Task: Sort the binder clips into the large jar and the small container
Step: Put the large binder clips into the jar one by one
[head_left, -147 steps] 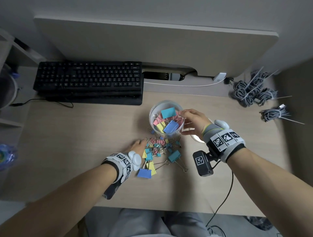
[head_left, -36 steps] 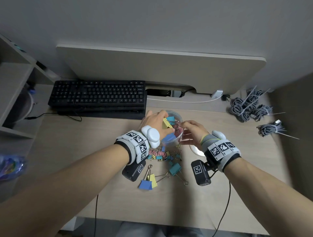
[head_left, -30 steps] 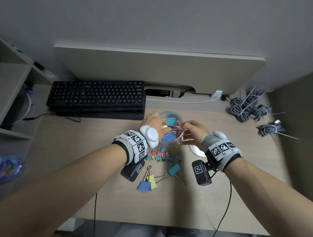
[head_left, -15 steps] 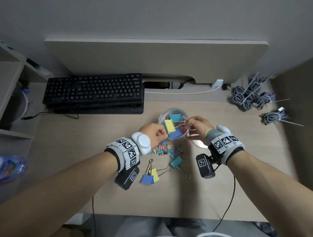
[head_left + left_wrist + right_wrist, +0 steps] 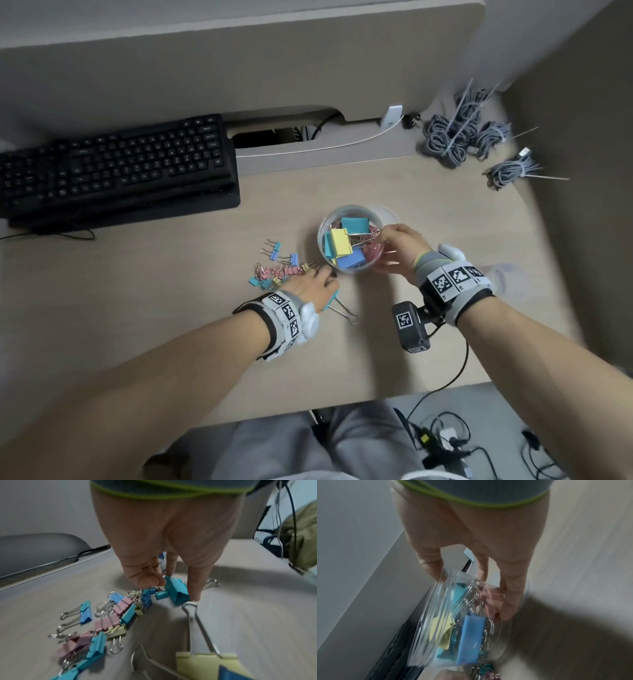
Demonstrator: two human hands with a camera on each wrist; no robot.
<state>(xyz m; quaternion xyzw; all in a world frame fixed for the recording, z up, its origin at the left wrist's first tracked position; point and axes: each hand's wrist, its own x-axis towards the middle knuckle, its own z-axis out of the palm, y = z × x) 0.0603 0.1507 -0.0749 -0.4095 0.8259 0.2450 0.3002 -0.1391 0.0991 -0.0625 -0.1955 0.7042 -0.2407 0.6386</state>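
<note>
Gripping large jar point(image 5: 349, 240), right hand point(image 5: 399, 248), left hand point(image 5: 313, 286) hiding teal clip point(image 5: 176, 591) — blurred

left hand point(image 5: 313, 286) came out of the large jar point(image 5: 349, 240) and dropped back to the loose binder clips point(image 5: 274, 270) mid-surface, fingers now closing on a teal clip point(image 5: 176, 591); yellow clip point(image 5: 340, 242) now in the jar
</note>
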